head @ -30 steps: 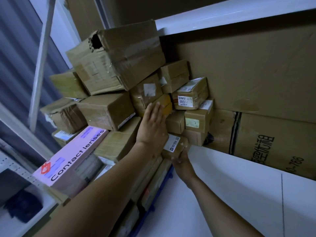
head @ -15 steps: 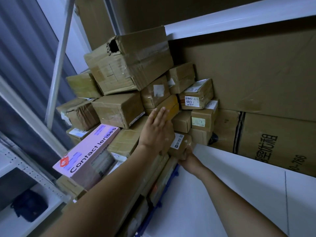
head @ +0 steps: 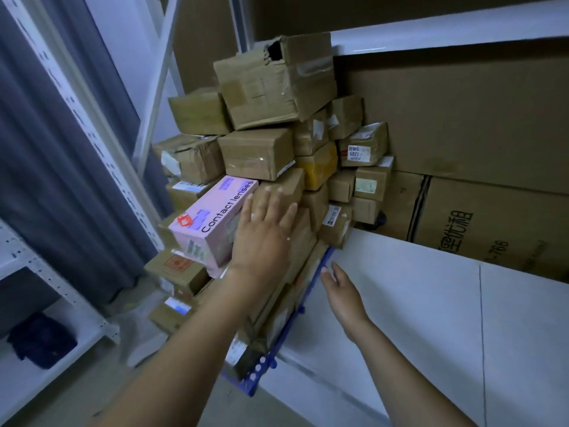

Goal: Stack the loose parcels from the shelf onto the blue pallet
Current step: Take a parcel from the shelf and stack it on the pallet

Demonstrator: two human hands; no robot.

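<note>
Pressing the left hand (head: 264, 232) flat against the parcels (head: 255, 152), fingers (head: 278, 198) straight, gripping nothing. Hovering the right hand (head: 343, 291) just beside the blue pallet (head: 271, 362), fingers loose and empty. Looking far along, with the heap stacked high on that pallet, though hardly seeing enough here to rule out more loose ones.

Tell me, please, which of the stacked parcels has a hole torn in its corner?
The large brown box on the very top: its upper corner is ripped open to a dark hole, which no other parcel shows.
</note>
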